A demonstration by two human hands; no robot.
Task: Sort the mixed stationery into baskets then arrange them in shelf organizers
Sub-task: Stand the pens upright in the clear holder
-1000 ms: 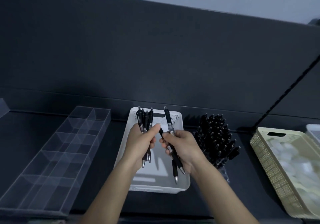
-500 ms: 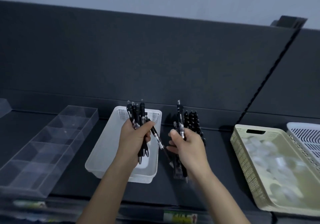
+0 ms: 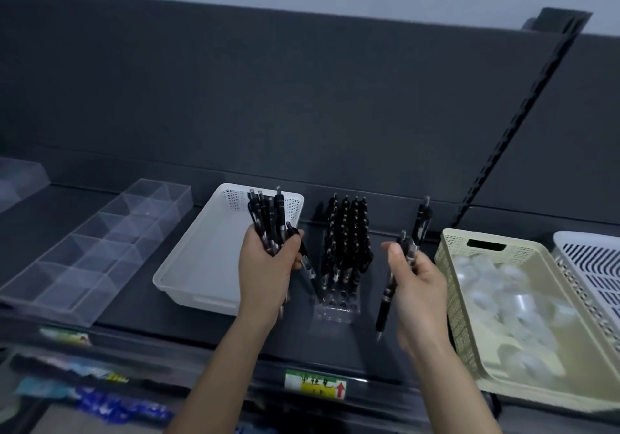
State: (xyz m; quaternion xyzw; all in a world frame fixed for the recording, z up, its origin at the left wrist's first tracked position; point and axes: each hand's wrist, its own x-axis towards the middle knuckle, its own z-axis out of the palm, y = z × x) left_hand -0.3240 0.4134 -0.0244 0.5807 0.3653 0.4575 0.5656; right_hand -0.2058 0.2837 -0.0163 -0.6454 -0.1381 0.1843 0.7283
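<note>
Nearest, a green-and-yellow label (image 3: pixel 315 385) with a red arrow sits on the front lip of the dark, matte shelf (image 3: pixel 141 302); the goods below it are too blurred to make out. Above the shelf, the left hand (image 3: pixel 268 266) is clenched round a bundle of black pens (image 3: pixel 268 222), glossy barrels with clips fanning upward, held over the near-right part of a white plastic basket (image 3: pixel 201 266) - a shallow rectangle with a smooth floor and a perforated far wall. The right hand (image 3: pixel 419 286) grasps two more black pens (image 3: pixel 387 294); one points its silver tip down toward the shelf, the other rises past the fingers. Between the hands stands a clear acrylic pen holder (image 3: pixel 335 309), a drilled block packed with upright black pens (image 3: pixel 347 232) in tight rows. To the left lies a transparent divided organizer (image 3: pixel 100 242), its thin walls forming square cells. To the right, a cream basket (image 3: pixel 459 299) with fine mesh sides holds whitish, translucent pieces (image 3: pixel 503 302) - too blurred to name; just beside it is a white slotted basket (image 3: pixel 597 266). Behind everything rises a dark grey back panel (image 3: pixel 302 98), crossed on the right by a slotted metal upright (image 3: pixel 523 131).
</note>
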